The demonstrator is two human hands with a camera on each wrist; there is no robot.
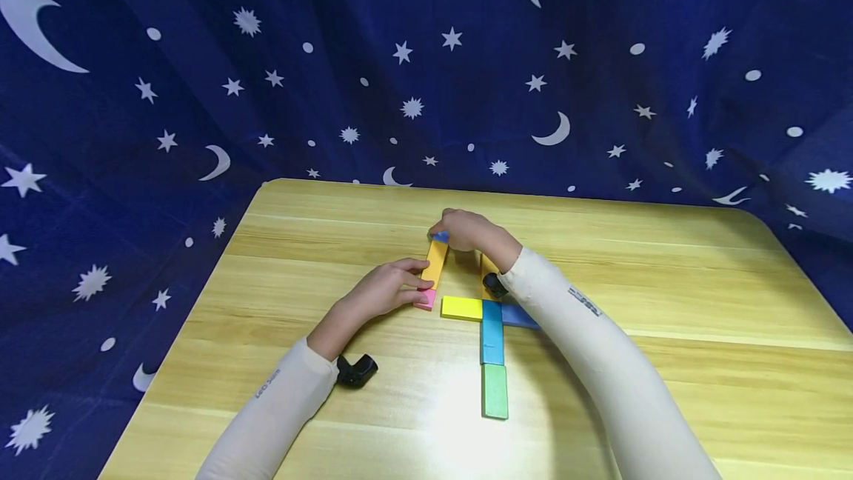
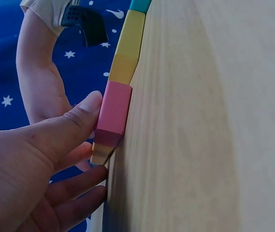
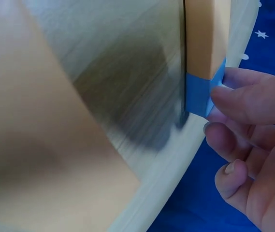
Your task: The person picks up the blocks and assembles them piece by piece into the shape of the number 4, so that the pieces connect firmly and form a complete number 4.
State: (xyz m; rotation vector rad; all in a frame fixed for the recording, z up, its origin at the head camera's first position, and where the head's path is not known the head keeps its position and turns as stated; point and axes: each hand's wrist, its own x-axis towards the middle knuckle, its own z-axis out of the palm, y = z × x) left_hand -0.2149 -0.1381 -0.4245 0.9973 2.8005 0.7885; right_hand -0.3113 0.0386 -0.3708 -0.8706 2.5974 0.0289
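Observation:
A slanted row of flat blocks lies left of centre: pink block (image 1: 425,300) nearest, orange block (image 1: 435,265) in the middle, blue block (image 1: 440,236) at the far end. My left hand (image 1: 381,289) touches the row's left side with fairly straight fingers; its thumb rests against the pink block (image 2: 113,113) in the left wrist view. Reaching over from the right, my right hand (image 1: 466,230) pinches the blue block (image 3: 198,94), which meets the orange block (image 3: 206,38) end to end. The head view hides part of those fingertips.
Right of the row lies a cross of blocks: yellow block (image 1: 461,308), teal block (image 1: 492,332), green block (image 1: 494,391), second blue block (image 1: 518,315) and second orange block (image 1: 487,267). My right forearm partly covers it. A starry curtain (image 1: 373,80) hangs behind the wooden table (image 1: 700,280).

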